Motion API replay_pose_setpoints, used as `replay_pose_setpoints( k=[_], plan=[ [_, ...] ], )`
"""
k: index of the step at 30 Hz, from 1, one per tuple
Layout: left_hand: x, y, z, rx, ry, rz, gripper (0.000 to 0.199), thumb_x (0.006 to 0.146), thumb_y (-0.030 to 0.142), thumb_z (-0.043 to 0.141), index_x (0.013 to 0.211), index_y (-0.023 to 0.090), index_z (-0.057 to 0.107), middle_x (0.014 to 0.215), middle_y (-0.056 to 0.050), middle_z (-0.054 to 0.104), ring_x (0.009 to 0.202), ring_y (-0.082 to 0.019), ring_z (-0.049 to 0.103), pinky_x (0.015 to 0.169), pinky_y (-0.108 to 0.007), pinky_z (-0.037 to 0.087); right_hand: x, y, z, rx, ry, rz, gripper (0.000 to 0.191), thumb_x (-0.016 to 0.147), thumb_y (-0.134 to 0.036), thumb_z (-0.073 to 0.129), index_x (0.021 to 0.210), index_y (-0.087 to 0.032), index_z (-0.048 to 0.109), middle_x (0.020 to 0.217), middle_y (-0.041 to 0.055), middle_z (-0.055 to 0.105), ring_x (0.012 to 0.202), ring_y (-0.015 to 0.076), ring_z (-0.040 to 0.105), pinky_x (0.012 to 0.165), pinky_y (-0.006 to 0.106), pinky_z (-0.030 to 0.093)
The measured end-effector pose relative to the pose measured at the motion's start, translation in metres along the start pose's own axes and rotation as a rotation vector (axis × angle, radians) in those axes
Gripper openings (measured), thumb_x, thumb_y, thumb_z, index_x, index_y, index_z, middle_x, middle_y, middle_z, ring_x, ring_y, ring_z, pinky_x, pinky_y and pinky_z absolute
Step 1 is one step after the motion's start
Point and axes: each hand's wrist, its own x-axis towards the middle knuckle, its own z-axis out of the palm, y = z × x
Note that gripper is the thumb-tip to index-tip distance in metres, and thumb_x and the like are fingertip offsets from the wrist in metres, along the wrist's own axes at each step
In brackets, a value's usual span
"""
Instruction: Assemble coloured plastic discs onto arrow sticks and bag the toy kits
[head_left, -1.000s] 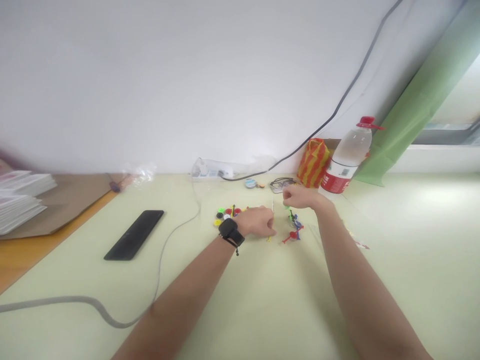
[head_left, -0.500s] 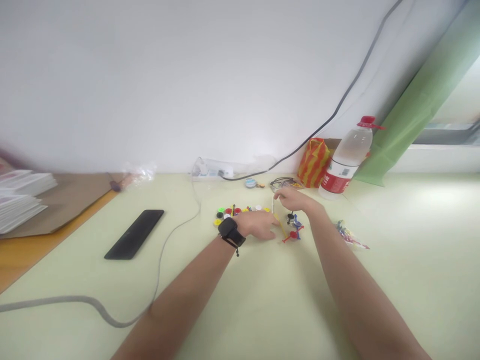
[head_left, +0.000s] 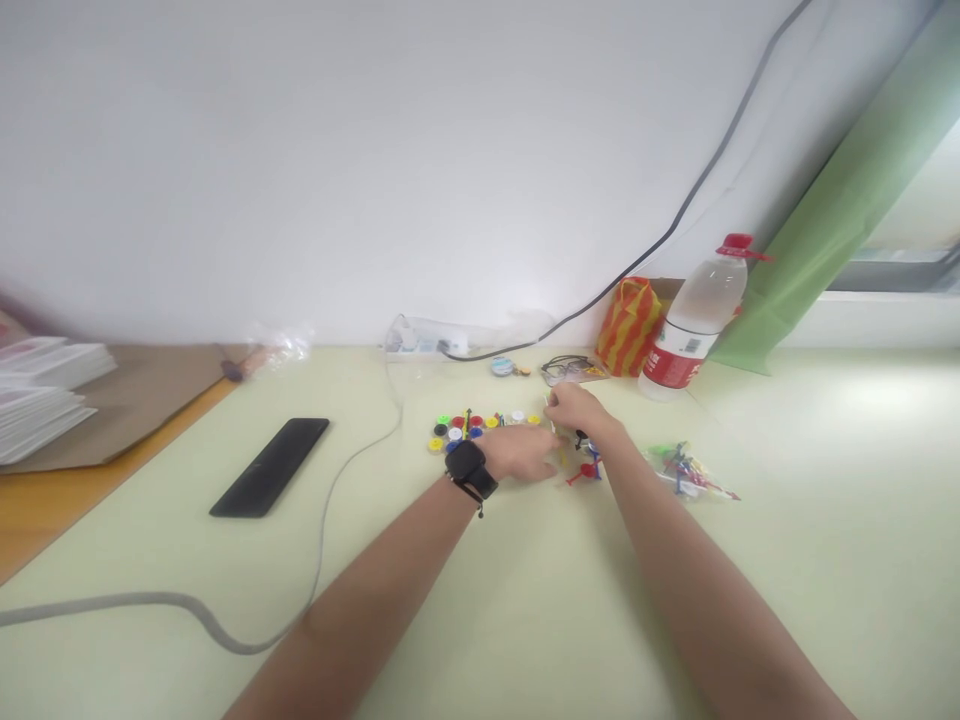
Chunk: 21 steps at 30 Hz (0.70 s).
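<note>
My left hand, with a black watch on its wrist, reaches over the table with fingers closed around a thin yellow plastic rod. Close by, my right hand pinches a slim white rod that meets the yellow one near my left fingertips; the exact joint is hidden. Beneath the right wrist lies a red round connector with rods, beside blue and black pieces that my hand partly covers. Several coloured round pieces sit in rows left of and behind my left hand.
A clear bag of coloured rods lies right of my right forearm. Behind stand a water bottle and a striped bag. A black phone-like slab and a grey cable lie on the left.
My right hand has come down and slightly nearer to my left hand, now covering more of the blue and black pieces. The left hand has shifted slightly right.
</note>
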Motion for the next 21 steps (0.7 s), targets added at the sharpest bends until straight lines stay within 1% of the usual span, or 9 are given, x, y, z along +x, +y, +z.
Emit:
replay_pose_setpoints(
  k=[2, 5, 7, 9, 11, 14, 16, 19, 21],
  plan=[
    [0.002, -0.001, 0.005, 0.014, 0.018, -0.006, 0.038, 0.088, 0.039, 0.059, 0.125, 0.029, 0.066, 0.098, -0.009, 0.072, 0.089, -0.031, 0.068, 0.064, -0.033, 0.047, -0.003, -0.002, -0.004, 0.014, -0.026, -0.014, 0.007, 0.075, -0.019, 0.065, 0.078, -0.017, 0.071, 0.087, 0.0115, 0.073, 0.084, 0.0235, 0.066, 0.067, 0.028, 0.043],
    [0.005, -0.004, 0.011, -0.008, 0.054, -0.001, 0.028, 0.089, 0.039, 0.058, 0.111, 0.026, 0.069, 0.094, -0.008, 0.072, 0.084, -0.030, 0.069, 0.063, -0.033, 0.046, -0.008, -0.002, -0.011, 0.058, -0.102, -0.052, 0.002, 0.071, -0.018, 0.068, 0.070, -0.018, 0.069, 0.074, 0.0072, 0.071, 0.072, 0.0210, 0.064, 0.062, 0.028, 0.041],
    [0.006, -0.007, 0.011, -0.046, 0.081, 0.022, 0.024, 0.087, 0.037, 0.062, 0.107, 0.027, 0.069, 0.092, -0.007, 0.072, 0.083, -0.029, 0.070, 0.062, -0.032, 0.046, -0.012, 0.000, -0.018, 0.101, -0.146, -0.074, 0.005, 0.069, -0.018, 0.071, 0.067, -0.019, 0.067, 0.068, 0.0041, 0.068, 0.067, 0.0192, 0.061, 0.059, 0.027, 0.040],
    [0.004, -0.011, 0.006, -0.126, 0.115, 0.078, 0.028, 0.083, 0.037, 0.068, 0.110, 0.028, 0.069, 0.089, -0.004, 0.073, 0.081, -0.026, 0.070, 0.061, -0.030, 0.045, -0.016, 0.001, -0.028, 0.156, -0.132, -0.087, 0.007, 0.070, -0.019, 0.073, 0.074, -0.020, 0.066, 0.073, 0.0034, 0.069, 0.070, 0.0192, 0.061, 0.061, 0.026, 0.041],
    [0.001, -0.014, -0.005, -0.241, 0.172, 0.115, 0.033, 0.081, 0.038, 0.071, 0.113, 0.028, 0.069, 0.083, -0.002, 0.072, 0.073, -0.023, 0.069, 0.058, -0.029, 0.044, -0.020, -0.001, -0.039, 0.219, -0.061, -0.086, 0.014, 0.078, -0.023, 0.070, 0.091, -0.021, 0.066, 0.084, 0.0049, 0.070, 0.079, 0.0208, 0.062, 0.067, 0.026, 0.043],
    [-0.006, -0.018, -0.024, -0.366, 0.361, 0.037, 0.031, 0.088, 0.041, 0.066, 0.112, 0.022, 0.068, 0.079, -0.002, 0.070, 0.066, -0.020, 0.067, 0.056, -0.029, 0.046, -0.024, -0.012, -0.051, 0.366, 0.076, -0.064, 0.022, 0.090, -0.025, 0.054, 0.111, -0.021, 0.059, 0.092, 0.0070, 0.068, 0.091, 0.0232, 0.061, 0.075, 0.029, 0.044],
    [-0.010, -0.020, -0.034, -0.406, 0.526, 0.014, 0.033, 0.092, 0.042, 0.063, 0.117, 0.021, 0.065, 0.084, -0.004, 0.072, 0.071, -0.020, 0.068, 0.062, -0.029, 0.050, -0.025, -0.024, -0.053, 0.464, 0.124, -0.058, 0.020, 0.091, -0.024, 0.047, 0.107, -0.021, 0.059, 0.092, 0.0069, 0.066, 0.091, 0.0224, 0.060, 0.075, 0.030, 0.045],
    [-0.011, -0.023, -0.043, -0.453, 0.679, 0.043, 0.034, 0.092, 0.037, 0.065, 0.122, 0.021, 0.062, 0.104, -0.007, 0.073, 0.081, -0.018, 0.068, 0.070, -0.029, 0.055, -0.025, -0.043, -0.049, 0.672, 0.089, -0.111, 0.017, 0.090, -0.024, 0.044, 0.096, -0.021, 0.060, 0.090, 0.0052, 0.065, 0.081, 0.0181, 0.061, 0.071, 0.028, 0.049],
    [-0.011, -0.026, -0.044, -0.458, 0.744, 0.076, 0.032, 0.091, 0.029, 0.066, 0.122, 0.022, 0.063, 0.110, -0.007, 0.072, 0.087, -0.018, 0.069, 0.074, -0.028, 0.056, -0.024, -0.053, -0.045, 0.978, 0.046, -0.170, 0.014, 0.088, -0.024, 0.049, 0.094, -0.020, 0.061, 0.091, 0.0053, 0.066, 0.082, 0.0168, 0.062, 0.074, 0.028, 0.052]
  ],
)
